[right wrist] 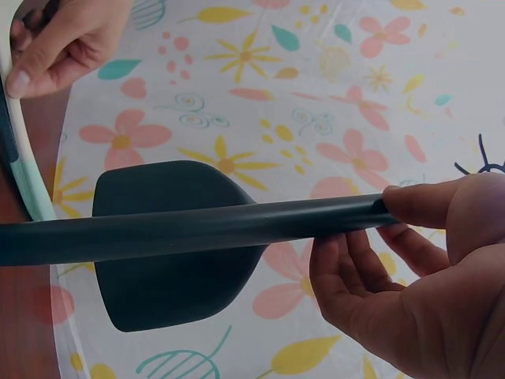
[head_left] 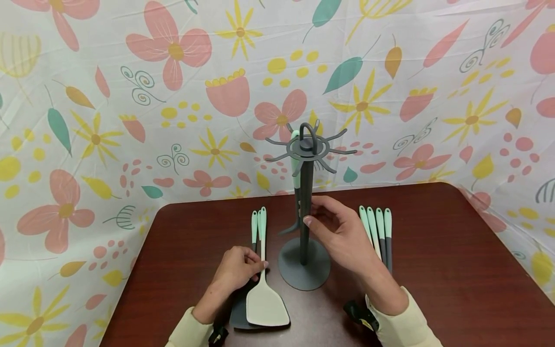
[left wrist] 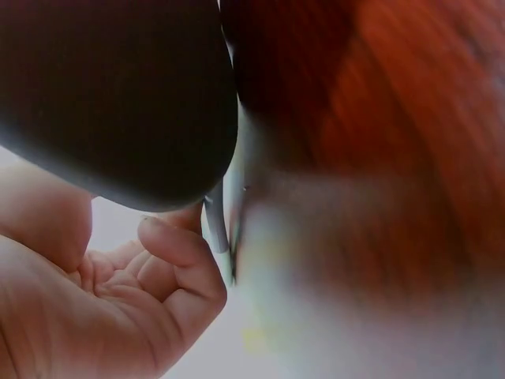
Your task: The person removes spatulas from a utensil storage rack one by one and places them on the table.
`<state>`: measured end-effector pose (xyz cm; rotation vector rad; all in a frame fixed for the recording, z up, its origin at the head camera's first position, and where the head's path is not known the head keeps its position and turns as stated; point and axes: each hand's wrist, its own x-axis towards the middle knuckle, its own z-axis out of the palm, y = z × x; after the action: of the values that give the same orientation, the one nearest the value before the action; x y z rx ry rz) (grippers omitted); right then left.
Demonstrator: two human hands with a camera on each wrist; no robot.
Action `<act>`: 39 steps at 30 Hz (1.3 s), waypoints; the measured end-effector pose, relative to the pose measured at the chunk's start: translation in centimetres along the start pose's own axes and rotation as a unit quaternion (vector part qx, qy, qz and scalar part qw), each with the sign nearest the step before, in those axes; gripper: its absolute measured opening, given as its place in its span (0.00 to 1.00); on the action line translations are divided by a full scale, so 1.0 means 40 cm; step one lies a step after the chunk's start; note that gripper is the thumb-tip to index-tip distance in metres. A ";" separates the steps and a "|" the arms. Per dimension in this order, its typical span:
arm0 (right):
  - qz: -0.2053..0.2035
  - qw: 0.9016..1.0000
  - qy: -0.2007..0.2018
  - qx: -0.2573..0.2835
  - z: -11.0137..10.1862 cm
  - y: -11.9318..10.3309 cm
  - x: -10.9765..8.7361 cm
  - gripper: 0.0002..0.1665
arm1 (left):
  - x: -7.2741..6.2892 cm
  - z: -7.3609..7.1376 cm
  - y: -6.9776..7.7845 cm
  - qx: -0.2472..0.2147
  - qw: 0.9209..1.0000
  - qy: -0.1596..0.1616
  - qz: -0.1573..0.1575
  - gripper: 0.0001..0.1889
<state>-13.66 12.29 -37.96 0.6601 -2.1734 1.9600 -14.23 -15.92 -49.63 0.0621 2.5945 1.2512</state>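
A grey utensil rack (head_left: 305, 207) stands upright on its round base, with curved hooks ringed around the top. My right hand (head_left: 342, 236) holds its pole (right wrist: 316, 221) between thumb and fingers. Behind the pole hangs a mint-handled utensil with a dark, flat blade (right wrist: 173, 245). To the left, my left hand (head_left: 238, 270) pinches the handle of a cream turner (head_left: 266, 306). Under that turner lies a dark turner (head_left: 240, 313), its blade partly covered. In the left wrist view, a dark blade (left wrist: 118, 95) fills the upper left, above the curled fingers (left wrist: 181, 268).
Several mint-handled utensils (head_left: 380, 224) lie side by side to the right of the rack, partly hidden by my right arm. More mint handles (head_left: 254, 224) lie at the left. The brown table (head_left: 455, 241) ends at a floral cloth (head_left: 208, 144) behind.
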 end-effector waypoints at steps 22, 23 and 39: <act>-0.004 1.000 0.000 -0.002 0.000 0.005 -0.001 0.20 | -0.004 -0.001 -0.008 0.005 1.000 0.008 0.018 0.08; -0.004 1.000 0.000 -0.001 0.000 0.006 -0.001 0.20 | -0.004 -0.001 -0.008 0.006 1.000 0.008 0.019 0.08; -0.015 1.000 -0.002 -0.013 -0.004 0.007 0.002 0.20 | -0.009 -0.022 0.016 0.019 0.996 0.032 0.077 0.04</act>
<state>-13.86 12.44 -38.15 0.6902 -2.1752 1.9133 -14.14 -16.24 -48.55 0.2368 2.7138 1.2726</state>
